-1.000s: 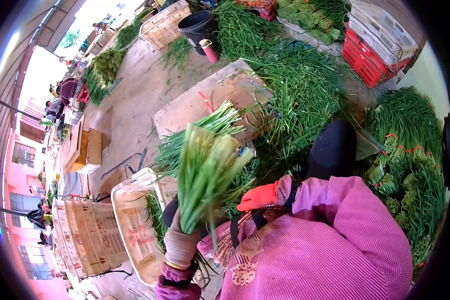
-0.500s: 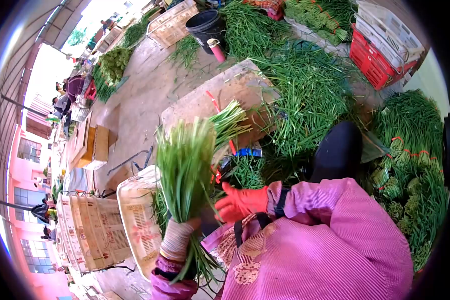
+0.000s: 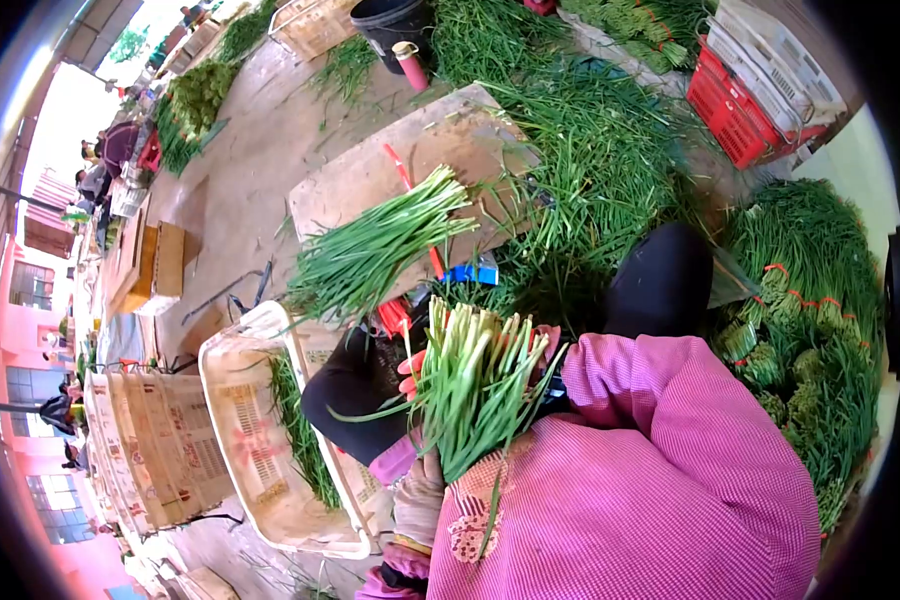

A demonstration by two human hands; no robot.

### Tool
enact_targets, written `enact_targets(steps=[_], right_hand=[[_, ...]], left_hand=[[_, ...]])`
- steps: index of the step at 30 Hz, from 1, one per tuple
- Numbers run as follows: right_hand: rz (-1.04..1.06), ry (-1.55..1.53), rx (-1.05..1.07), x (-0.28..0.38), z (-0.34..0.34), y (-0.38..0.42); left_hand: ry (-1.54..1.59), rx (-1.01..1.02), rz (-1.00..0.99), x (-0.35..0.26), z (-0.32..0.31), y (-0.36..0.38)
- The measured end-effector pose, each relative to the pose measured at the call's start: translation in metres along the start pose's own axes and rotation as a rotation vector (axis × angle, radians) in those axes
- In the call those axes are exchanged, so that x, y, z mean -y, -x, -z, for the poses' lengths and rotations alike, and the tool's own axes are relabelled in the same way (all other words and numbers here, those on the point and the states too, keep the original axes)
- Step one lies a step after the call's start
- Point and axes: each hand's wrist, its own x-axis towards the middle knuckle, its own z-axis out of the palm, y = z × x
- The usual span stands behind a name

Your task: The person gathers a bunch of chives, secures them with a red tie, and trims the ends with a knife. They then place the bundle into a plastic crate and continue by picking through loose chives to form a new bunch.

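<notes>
A bunch of garlic chives point(image 3: 480, 390) is held in front of my pink checked smock, its pale cut ends up and its leaves hanging down. My right hand point(image 3: 411, 372), in a red-orange glove, grips it from behind, with most of the palm hidden by the stalks. Low on the leafy side, my left hand point(image 3: 426, 478) in a pale glove closes against the bunch, its fingers partly covered. Another pile of chives point(image 3: 380, 240) lies on the wooden board point(image 3: 340, 195), over a red strip point(image 3: 398, 165).
A white crate point(image 3: 255, 450) with some chives stands at left beside more crates point(image 3: 160, 450). Loose chives point(image 3: 610, 170) heap beyond my knee, and tied bundles point(image 3: 800, 300) lie at right. A black bucket point(image 3: 390, 30), pink bottle point(image 3: 411, 70) and red crate point(image 3: 735, 110) stand farther back.
The bunch has turned over from leaves up to cut ends up and moved right, toward my smock. My right hand, open beside it before, has closed on it. The view has shifted slightly.
</notes>
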Motion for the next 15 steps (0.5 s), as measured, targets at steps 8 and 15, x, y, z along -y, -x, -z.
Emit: enact_targets(steps=[8, 15], right_hand=[[-0.043, 0.093, 0.075, -0.002, 0.004, -0.005], [0.019, -0.059, 0.134, -0.014, 0.013, -0.007]], left_hand=[[0.040, 0.578, 0.039, 0.015, 0.120, -0.007], [0.347, -0.419, -0.240, 0.000, 0.158, -0.050]])
